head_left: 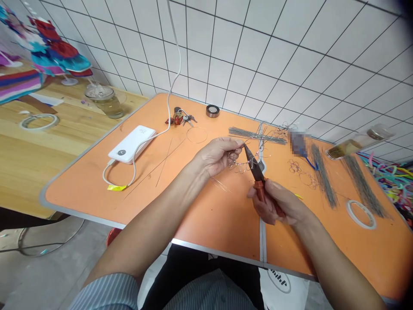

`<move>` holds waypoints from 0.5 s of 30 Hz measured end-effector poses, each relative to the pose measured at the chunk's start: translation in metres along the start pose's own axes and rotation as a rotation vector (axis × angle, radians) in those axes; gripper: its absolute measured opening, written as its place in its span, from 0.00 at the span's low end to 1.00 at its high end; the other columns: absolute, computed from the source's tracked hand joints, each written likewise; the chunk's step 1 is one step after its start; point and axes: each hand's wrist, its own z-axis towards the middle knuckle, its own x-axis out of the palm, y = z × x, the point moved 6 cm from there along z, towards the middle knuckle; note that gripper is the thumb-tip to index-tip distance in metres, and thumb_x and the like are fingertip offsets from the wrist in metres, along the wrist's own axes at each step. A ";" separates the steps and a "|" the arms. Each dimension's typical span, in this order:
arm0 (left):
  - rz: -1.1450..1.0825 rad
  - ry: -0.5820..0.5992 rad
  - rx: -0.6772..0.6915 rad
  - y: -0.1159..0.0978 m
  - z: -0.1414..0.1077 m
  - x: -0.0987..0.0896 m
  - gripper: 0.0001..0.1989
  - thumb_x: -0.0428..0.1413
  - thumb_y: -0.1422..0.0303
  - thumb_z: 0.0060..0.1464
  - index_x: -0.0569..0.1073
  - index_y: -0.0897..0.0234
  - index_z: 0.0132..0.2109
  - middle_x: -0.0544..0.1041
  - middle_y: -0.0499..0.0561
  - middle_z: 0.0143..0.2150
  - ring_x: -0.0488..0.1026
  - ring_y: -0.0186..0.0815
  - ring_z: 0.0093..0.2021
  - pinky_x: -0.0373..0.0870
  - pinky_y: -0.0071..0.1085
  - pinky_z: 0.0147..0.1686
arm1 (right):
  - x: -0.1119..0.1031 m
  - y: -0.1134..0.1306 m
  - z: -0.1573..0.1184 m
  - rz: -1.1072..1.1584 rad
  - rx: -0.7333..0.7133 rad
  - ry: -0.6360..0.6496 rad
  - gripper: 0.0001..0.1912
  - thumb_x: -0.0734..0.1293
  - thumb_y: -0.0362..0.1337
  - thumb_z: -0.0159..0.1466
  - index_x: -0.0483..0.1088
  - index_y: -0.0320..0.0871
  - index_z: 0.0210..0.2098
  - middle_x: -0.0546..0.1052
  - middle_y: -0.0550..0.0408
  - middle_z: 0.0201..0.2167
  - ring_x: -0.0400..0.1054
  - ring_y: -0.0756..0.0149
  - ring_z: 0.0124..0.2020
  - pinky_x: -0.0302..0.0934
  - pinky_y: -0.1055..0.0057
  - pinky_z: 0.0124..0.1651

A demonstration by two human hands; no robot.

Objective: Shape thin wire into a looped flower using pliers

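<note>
My right hand (274, 202) is closed around the red handles of a pair of long-nose pliers (254, 162). The dark jaws point up and to the left, their tip at my left fingertips. My left hand (221, 155) pinches a piece of thin bent wire (237, 161), which has curls and small pinkish beads along it. Part of this wire hangs below the left fingers and passes behind the pliers. Whether the jaws grip the wire is too small to tell. Under my left hand a few straight thin wires (221, 185) lie on the table.
On the orange table (200, 224) are a white power bank (132, 144) with a cable, keys (183, 117), black tape (212, 111), bundles of straight wire (254, 134), looped wire pieces (295, 167), a white tape roll (361, 214) and a clear bottle (358, 142). A tiled wall stands behind.
</note>
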 end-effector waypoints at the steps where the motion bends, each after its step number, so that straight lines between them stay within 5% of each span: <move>1: 0.001 0.008 0.013 -0.001 0.000 0.000 0.15 0.60 0.79 0.64 0.74 0.70 0.27 0.70 0.47 0.23 0.62 0.22 0.19 0.58 0.19 0.20 | 0.000 0.001 -0.001 0.037 0.002 0.058 0.39 0.60 0.74 0.69 0.75 0.43 0.47 0.68 0.62 0.20 0.58 0.68 0.14 0.53 0.67 0.20; 5: 0.023 -0.003 0.127 -0.009 0.002 -0.006 0.11 0.62 0.76 0.62 0.76 0.69 0.29 0.71 0.47 0.25 0.64 0.22 0.20 0.59 0.19 0.21 | -0.024 0.008 -0.009 -0.429 0.034 -0.036 0.31 0.64 0.66 0.73 0.73 0.43 0.33 0.74 0.54 0.25 0.68 0.66 0.26 0.61 0.65 0.34; 9: 0.128 -0.044 0.247 -0.016 0.002 -0.011 0.11 0.65 0.71 0.62 0.76 0.67 0.31 0.72 0.47 0.27 0.64 0.23 0.22 0.61 0.21 0.22 | -0.039 0.011 -0.020 -0.922 0.219 -0.227 0.28 0.62 0.62 0.76 0.65 0.47 0.31 0.73 0.58 0.28 0.65 0.65 0.29 0.54 0.66 0.32; 15: 0.333 -0.046 0.335 -0.018 -0.004 -0.005 0.12 0.63 0.68 0.64 0.77 0.66 0.31 0.73 0.48 0.28 0.66 0.24 0.24 0.63 0.23 0.25 | -0.029 0.015 -0.027 -1.116 0.250 -0.296 0.23 0.61 0.56 0.77 0.64 0.49 0.32 0.76 0.58 0.29 0.69 0.61 0.30 0.54 0.66 0.33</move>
